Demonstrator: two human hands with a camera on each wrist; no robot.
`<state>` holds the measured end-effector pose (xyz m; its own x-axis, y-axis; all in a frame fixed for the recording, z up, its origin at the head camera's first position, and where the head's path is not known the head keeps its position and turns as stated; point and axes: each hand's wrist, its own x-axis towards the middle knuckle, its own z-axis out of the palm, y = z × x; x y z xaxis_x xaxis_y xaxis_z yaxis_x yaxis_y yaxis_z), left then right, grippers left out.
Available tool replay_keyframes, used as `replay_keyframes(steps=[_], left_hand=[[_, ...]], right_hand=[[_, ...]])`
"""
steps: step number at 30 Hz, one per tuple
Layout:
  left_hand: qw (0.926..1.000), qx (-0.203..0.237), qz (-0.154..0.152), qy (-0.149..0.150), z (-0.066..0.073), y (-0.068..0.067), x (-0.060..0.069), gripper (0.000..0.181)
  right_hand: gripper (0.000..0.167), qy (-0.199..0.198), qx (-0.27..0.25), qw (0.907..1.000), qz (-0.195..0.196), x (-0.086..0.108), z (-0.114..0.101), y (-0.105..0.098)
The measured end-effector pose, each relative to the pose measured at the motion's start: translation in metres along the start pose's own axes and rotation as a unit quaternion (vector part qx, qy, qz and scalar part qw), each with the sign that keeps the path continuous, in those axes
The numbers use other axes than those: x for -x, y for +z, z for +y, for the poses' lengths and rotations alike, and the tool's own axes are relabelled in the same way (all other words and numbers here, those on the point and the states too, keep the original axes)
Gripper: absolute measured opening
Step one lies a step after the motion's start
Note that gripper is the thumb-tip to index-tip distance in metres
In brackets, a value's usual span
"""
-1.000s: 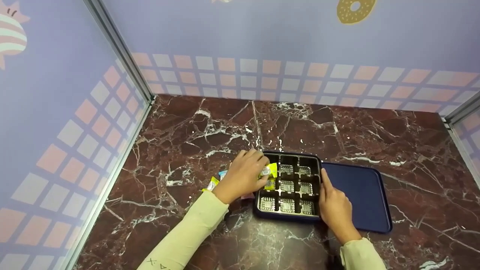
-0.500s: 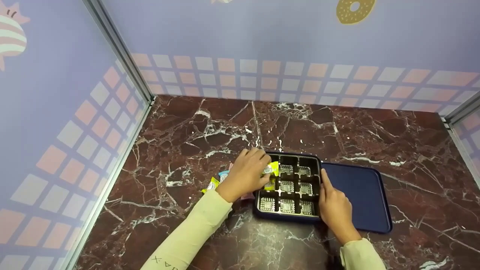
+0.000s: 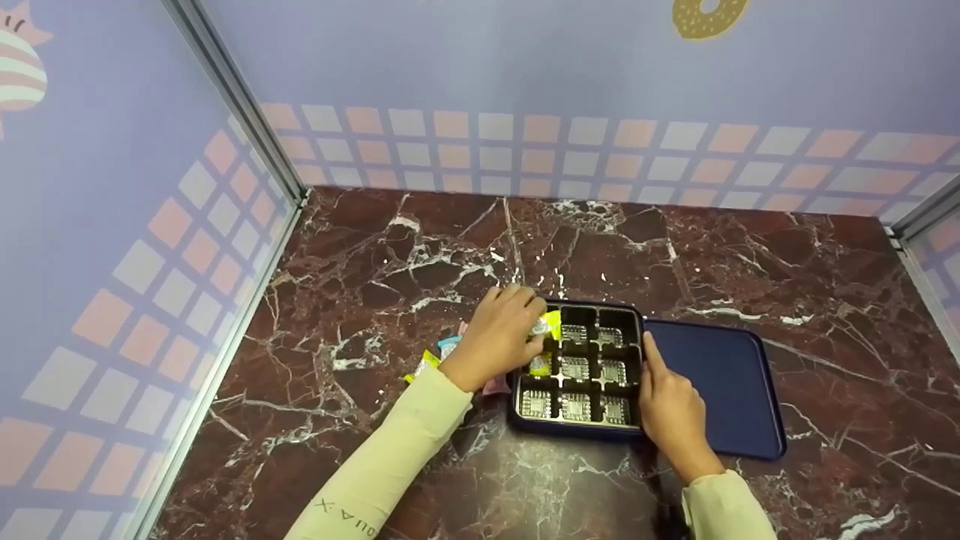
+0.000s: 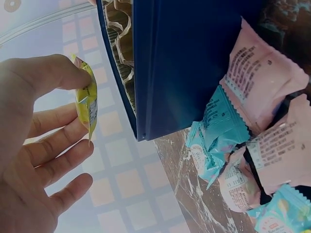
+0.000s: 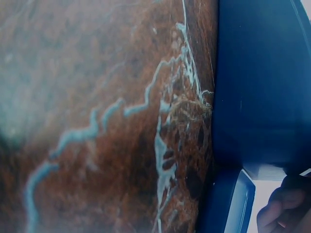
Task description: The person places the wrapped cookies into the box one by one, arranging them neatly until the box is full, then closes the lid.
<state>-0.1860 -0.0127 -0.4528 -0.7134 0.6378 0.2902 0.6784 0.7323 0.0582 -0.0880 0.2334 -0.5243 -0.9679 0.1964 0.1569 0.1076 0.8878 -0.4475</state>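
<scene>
My left hand (image 3: 499, 334) pinches a yellow wrapped candy (image 4: 87, 102) between thumb and fingers, over the far left compartment of a dark blue box (image 3: 577, 431). The box's insert is divided into several compartments. Another yellow candy (image 3: 540, 365) sits in the middle left compartment. My right hand (image 3: 671, 416) rests against the box's right side, one finger straight along the edge; in the right wrist view only part of it shows at the lower corner. Left of the box lie several wrapped candies: pink (image 4: 257, 77), teal (image 4: 221, 126) and yellow (image 3: 422, 367), partly hidden by my left forearm.
A flat dark blue lid (image 3: 720, 390) lies right of the box. Beneath everything is a dark red marbled tabletop (image 3: 450, 255), specked with white bits behind the box. Patterned panels (image 3: 480, 75) enclose the table at the back and sides.
My left hand has shifted slightly away from me and to the right, with the yellow candy in its fingers. The right hand stays at the box's side. The head view has tilted slightly.
</scene>
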Motion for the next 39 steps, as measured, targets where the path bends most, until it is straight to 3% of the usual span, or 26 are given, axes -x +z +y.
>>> replay_keyframes(steps=[11,22,30,39], left_hand=[[1.0000,-0.004,0.003,0.001,-0.002,0.005,-0.006,0.027],[0.9996,0.006,-0.025,-0.008,-0.002,0.007,-0.011,0.027],[0.9982,0.002,-0.056,-0.023,0.000,0.010,-0.013,0.031],[0.9976,-0.002,-0.063,-0.028,-0.001,0.014,-0.016,0.036]], right_hand=[[0.047,0.004,0.000,1.0000,-0.004,0.000,-0.001,0.000],[0.046,0.004,0.002,1.0000,0.004,0.000,-0.002,0.000],[0.046,0.010,0.000,0.9999,-0.013,0.000,-0.003,-0.002],[0.047,0.004,-0.003,1.0000,-0.002,-0.001,-0.003,-0.001]])
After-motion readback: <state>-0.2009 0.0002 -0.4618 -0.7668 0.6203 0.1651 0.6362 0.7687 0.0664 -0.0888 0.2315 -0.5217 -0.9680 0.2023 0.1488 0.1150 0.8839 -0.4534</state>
